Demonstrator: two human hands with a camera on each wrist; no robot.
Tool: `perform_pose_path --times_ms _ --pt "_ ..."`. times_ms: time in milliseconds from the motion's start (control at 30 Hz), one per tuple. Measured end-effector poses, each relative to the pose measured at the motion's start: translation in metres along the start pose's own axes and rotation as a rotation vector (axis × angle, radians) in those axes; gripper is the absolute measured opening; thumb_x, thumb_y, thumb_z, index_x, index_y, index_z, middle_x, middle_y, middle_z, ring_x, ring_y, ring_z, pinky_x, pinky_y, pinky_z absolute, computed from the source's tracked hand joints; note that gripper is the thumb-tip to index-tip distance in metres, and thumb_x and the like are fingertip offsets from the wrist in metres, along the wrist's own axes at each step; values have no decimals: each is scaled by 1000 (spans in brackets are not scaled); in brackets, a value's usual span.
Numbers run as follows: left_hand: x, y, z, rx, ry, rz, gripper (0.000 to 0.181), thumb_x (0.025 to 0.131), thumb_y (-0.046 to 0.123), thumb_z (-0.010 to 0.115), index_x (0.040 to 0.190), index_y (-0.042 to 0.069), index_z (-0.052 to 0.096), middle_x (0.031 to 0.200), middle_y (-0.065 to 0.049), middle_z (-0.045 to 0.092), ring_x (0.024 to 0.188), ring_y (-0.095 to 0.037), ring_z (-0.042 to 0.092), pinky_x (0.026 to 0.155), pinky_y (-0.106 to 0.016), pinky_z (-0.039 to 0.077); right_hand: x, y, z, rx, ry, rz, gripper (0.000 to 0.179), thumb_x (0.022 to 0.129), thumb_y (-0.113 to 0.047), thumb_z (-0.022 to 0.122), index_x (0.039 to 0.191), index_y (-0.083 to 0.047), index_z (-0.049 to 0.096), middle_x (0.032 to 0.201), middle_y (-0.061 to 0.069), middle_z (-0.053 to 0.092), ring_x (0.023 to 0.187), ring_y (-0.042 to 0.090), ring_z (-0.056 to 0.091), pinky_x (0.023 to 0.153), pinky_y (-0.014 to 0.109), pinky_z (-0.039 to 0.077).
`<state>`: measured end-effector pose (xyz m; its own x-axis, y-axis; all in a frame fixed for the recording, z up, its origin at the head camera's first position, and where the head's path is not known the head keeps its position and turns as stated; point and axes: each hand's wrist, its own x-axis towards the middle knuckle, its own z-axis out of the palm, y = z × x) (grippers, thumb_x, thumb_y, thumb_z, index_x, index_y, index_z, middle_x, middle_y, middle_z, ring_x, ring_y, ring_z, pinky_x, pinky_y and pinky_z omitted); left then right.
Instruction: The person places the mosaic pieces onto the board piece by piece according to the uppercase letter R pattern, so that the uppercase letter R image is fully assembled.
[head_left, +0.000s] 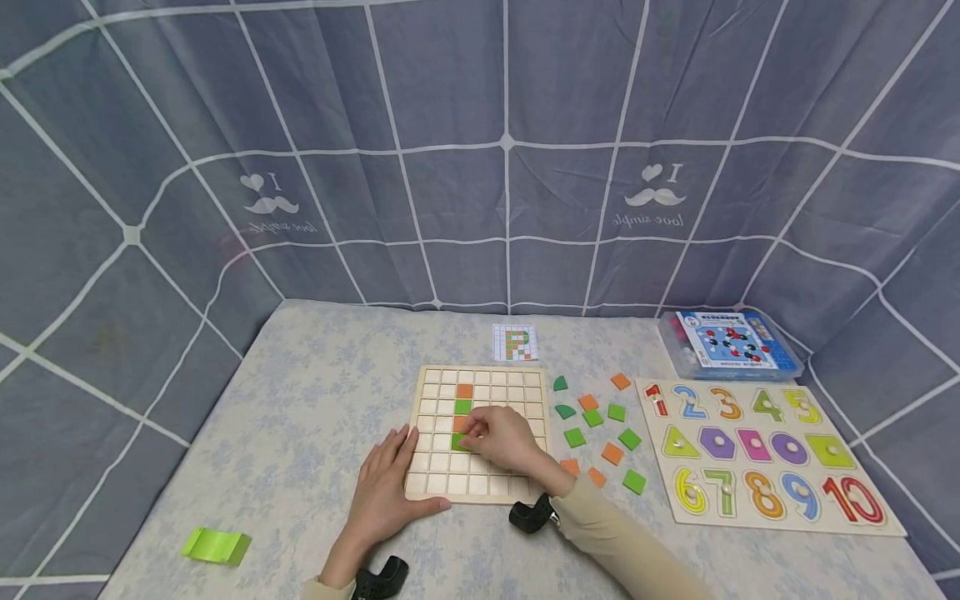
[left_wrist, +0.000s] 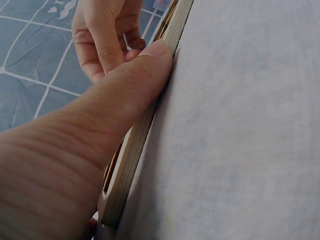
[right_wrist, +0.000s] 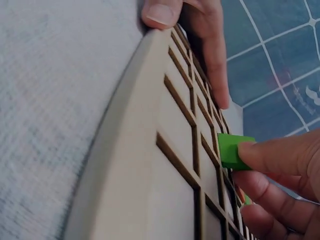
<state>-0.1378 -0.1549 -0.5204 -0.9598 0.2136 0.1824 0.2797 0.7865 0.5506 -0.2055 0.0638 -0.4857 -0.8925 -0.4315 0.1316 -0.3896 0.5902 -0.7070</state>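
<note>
A wooden grid board (head_left: 437,461) lies on the table, with a column of orange and green square tiles in it. My right hand (head_left: 504,437) is over the board and pinches a green square tile (right_wrist: 229,151) between thumb and fingers. In the right wrist view that tile stands tilted at a grid cell. Above it in the column sit an orange tile (head_left: 465,390) and a green tile (head_left: 463,407); another orange one is partly covered by the fingers. My left hand (head_left: 381,492) rests at the board's front left corner, fingers extended along the left side and thumb on the front edge.
Loose orange, green and dark green pieces (head_left: 617,412) lie right of the board. A pattern card (head_left: 515,342) is behind it. Farther right are a number puzzle board (head_left: 757,487) and a plastic box (head_left: 731,343). A bright green holder (head_left: 216,546) sits front left.
</note>
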Motion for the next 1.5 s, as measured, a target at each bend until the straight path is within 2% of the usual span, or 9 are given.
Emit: perform_pose_path --times_ms 267,500,733,900,1067,1267,1367,1500 --pt "0 0 -1 2 0 5 112 66 63 76 147 0 32 149 -20 30 138 -37 20 107 -56 17 2 -3 3 -131 24 -42 6 81 -21 77 80 -21 71 71 -15 56 64 3 50 57 22 41" --pt "-1 0 0 -6 -4 11 111 66 63 75 147 -1 33 149 -20 30 138 -37 20 107 -57 17 0 -4 5 -165 52 -40 4 82 -22 76 78 -20 74 70 -15 54 65 4 49 56 22 42" --pt "-2 1 -1 -18 -9 -1 111 66 63 76 147 0 33 150 -19 30 138 -37 19 107 -56 17 -1 -5 11 -190 101 -38 14 81 -19 77 69 -21 71 67 -14 52 61 3 48 51 21 40" --pt "-2 1 -2 -22 -12 -4 110 67 62 76 147 0 33 150 -19 29 139 -37 19 107 -56 17 -1 -5 10 -201 105 -59 13 81 -18 77 69 -21 71 68 -13 53 61 3 48 52 20 41" --pt "-2 1 -2 -22 -16 2 111 67 64 75 147 0 32 150 -19 29 139 -37 18 107 -57 17 -2 -3 7 -205 73 -68 9 81 -20 77 73 -21 72 70 -13 55 63 2 50 55 20 43" --pt "-2 0 -1 -19 6 20 110 67 63 75 146 0 33 150 -19 29 138 -37 20 107 -56 17 -3 0 2 -183 36 -82 5 82 -21 76 78 -21 73 72 -14 56 65 2 51 57 21 43" --pt "-2 0 0 -26 8 17 111 66 63 76 146 0 34 150 -19 29 138 -37 19 107 -56 16 -3 1 -2 -148 51 -71 4 83 -23 75 81 -19 74 73 -14 57 64 3 51 56 22 43" --pt "-2 0 -1 -25 -1 9 111 66 64 75 147 0 33 150 -19 28 139 -37 18 108 -56 16 -3 6 -13 -113 122 -72 7 85 -22 74 87 -15 75 76 -9 60 63 6 51 53 23 43"
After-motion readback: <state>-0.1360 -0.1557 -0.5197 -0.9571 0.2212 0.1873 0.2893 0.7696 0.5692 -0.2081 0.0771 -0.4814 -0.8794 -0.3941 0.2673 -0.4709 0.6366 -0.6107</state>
